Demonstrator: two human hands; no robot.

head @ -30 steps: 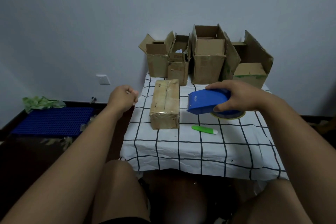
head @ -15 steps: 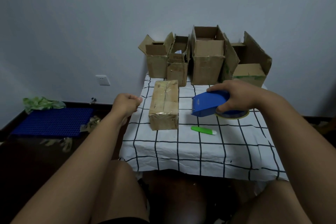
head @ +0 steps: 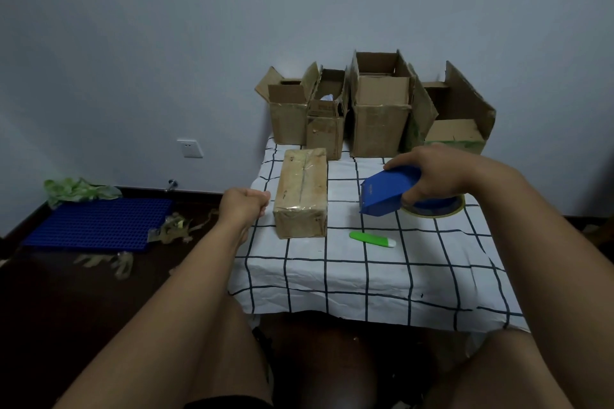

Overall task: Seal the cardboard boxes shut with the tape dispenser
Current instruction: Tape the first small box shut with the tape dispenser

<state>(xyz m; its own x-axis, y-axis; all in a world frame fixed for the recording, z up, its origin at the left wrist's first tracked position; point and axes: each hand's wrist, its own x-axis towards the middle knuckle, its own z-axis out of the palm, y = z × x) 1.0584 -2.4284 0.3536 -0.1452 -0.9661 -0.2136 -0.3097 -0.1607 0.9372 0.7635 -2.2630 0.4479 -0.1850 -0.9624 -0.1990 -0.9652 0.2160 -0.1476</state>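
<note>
A closed cardboard box (head: 301, 192) with clear tape along its top seam lies on the checked tablecloth (head: 365, 272). My right hand (head: 435, 176) grips the blue tape dispenser (head: 387, 189) to the right of the box, its front tipped down toward the cloth; the yellowish tape roll (head: 432, 207) shows under the hand. My left hand (head: 244, 204) is curled into a fist just left of the box, at the table's left edge, holding nothing that I can see. Several open cardboard boxes (head: 378, 109) stand in a row at the back against the wall.
A green and white utility knife (head: 372, 239) lies on the cloth in front of the dispenser. On the dark floor to the left are a blue plastic grid mat (head: 96, 224), crumpled tape scraps (head: 172, 231) and a green bag (head: 76, 189). My knees show below the table's front edge.
My left fist has moved right, closer to the taped box. My right hand has carried the dispenser a little to the right and tipped its front further down.
</note>
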